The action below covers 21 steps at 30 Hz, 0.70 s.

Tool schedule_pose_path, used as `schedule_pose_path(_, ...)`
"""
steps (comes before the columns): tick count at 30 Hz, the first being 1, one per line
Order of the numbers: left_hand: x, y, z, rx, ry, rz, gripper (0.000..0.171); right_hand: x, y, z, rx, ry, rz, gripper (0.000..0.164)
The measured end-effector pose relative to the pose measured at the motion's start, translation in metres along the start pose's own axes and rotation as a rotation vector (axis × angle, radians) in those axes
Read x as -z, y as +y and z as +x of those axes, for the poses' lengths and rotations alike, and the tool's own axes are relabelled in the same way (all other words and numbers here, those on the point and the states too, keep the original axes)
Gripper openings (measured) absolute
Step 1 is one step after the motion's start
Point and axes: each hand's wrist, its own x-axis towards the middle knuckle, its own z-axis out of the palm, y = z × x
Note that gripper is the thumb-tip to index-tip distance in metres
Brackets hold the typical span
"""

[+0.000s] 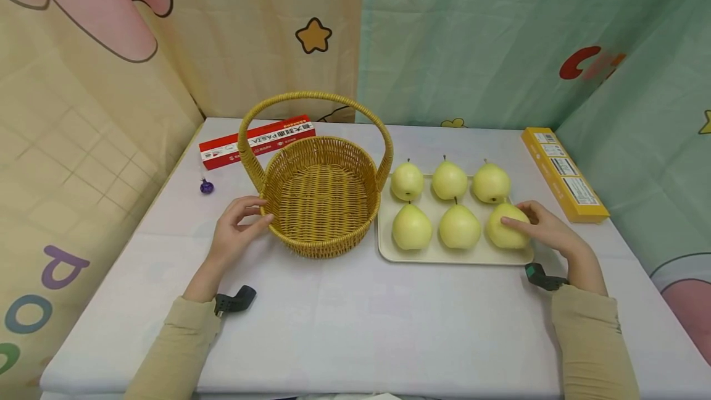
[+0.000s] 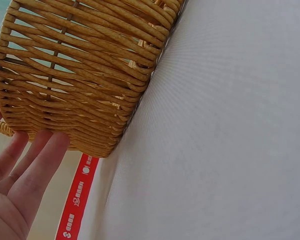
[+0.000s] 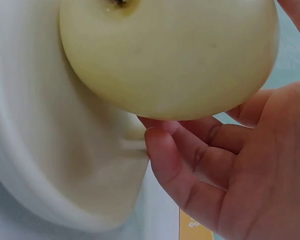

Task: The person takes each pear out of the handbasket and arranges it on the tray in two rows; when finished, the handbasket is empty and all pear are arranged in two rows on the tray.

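A golden wicker basket (image 1: 324,202) with a tall arched handle stands upright, with nothing inside. At its left side my left hand (image 1: 237,227) pinches the rim; in the left wrist view the fingertips (image 2: 52,145) touch the outer weave, and the thumb is mostly cut off. Several pale green-yellow pears sit in two rows on a cream tray (image 1: 444,256). My right hand (image 1: 550,227) grips the front right pear (image 1: 507,230), thumb on its near face and fingers round its far side. In the right wrist view that pear (image 3: 170,60) is close above the tray; contact is unclear.
Behind the basket at left lies a red and white pasta box (image 1: 258,141). A small purple ornament (image 1: 207,186) lies left of the basket. Beyond the tray, a yellow box (image 1: 565,175) lies along the table's right side. Printed curtains (image 1: 444,48) hang behind the white table (image 1: 389,326).
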Motion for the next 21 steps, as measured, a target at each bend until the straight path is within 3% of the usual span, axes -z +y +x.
schedule_pose_path(21,0.0002,0.0004,-0.0001,0.016,-0.004,0.02,0.033,0.002,-0.0026,-0.0041,-0.002,-0.024,-0.026,0.075)
